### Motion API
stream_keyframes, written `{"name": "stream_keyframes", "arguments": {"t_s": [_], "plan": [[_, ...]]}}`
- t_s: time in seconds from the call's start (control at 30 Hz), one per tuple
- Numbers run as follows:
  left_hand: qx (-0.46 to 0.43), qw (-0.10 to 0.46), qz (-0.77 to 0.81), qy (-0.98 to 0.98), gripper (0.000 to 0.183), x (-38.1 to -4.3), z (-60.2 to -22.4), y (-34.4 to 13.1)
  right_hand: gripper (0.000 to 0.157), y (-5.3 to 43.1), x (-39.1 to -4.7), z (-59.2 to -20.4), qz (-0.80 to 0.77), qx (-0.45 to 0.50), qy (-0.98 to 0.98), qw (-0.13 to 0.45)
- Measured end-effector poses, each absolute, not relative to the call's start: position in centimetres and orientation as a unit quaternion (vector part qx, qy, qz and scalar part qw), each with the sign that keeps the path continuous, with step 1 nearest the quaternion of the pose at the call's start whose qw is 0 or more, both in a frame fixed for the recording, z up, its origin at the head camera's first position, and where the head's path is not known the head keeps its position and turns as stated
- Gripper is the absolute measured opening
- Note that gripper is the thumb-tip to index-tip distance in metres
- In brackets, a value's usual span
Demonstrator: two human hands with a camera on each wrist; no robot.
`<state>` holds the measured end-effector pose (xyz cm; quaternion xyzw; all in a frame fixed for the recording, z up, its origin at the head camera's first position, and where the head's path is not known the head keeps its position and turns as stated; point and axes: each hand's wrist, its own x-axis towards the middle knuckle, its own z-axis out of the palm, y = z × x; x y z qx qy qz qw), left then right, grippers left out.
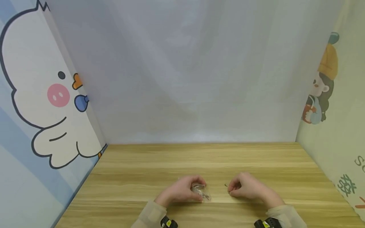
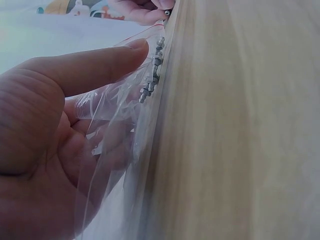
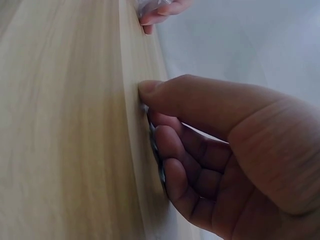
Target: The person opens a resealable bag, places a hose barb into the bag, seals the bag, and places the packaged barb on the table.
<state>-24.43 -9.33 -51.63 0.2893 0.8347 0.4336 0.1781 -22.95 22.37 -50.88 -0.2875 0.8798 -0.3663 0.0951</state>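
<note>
My left hand [image 1: 183, 189] holds a clear zip bag [image 1: 199, 189] low over the table, thumb on one side and fingers on the other. Small silver screw-like metal pieces [image 2: 152, 72] lie along the bag's edge in the left wrist view. To the right, my right hand [image 1: 248, 186] is down at the wooden surface, its thumb and fingertips pinching a small metal screw [image 2: 168, 12], mostly hidden by the fingers. Another tiny dark metal piece [image 1: 226, 185] lies on the table just left of those fingertips. Dark bits show under the curled fingers in the right wrist view.
The wood-grain table [image 1: 137, 167] stretches out around both hands. A pale curtain-like backdrop [image 1: 194, 79] stands behind it. Printed panels rise at the sides, a cartoon bird [image 1: 34, 69] on the left and a cartoon figure [image 1: 322, 91] on the right.
</note>
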Motion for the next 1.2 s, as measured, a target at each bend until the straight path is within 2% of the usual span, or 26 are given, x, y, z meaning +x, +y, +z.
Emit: {"name": "stream_keyframes", "arguments": {"t_s": [1.2], "plan": [[0.296, 0.175, 0.433, 0.833, 0.047, -24.33, -51.08, -9.27, 0.008, 21.48, -22.68, -50.36, -0.361, -0.285, 0.882, 0.098]]}}
